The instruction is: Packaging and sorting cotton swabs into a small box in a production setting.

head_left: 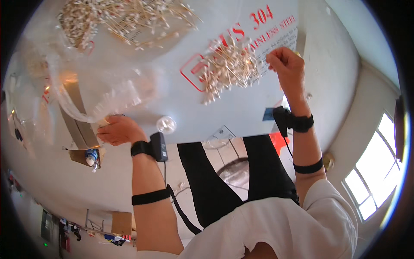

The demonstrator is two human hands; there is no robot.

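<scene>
A loose pile of cotton swabs (230,67) with white tips lies on the metal-topped table. Just right of this pile, my right hand (288,64) is raised with thumb and fingers pinched together; anything between them is too small to make out. My left hand (118,130) is at the table's near left edge, its fingers curled against the rim of a clear plastic bag (116,93). What those fingers hold is hidden. The bag contains several small clear pieces. Between my hands, close to the front edge, stands a small round clear container (166,124) with white bits inside.
A larger heap of cotton swabs (125,19) spreads over clear plastic at the far left. Below the table's left side sits an open cardboard box (86,158) with a bottle in it. A round basket-like object (235,172) shows beneath, between my legs. A window (373,168) is at right.
</scene>
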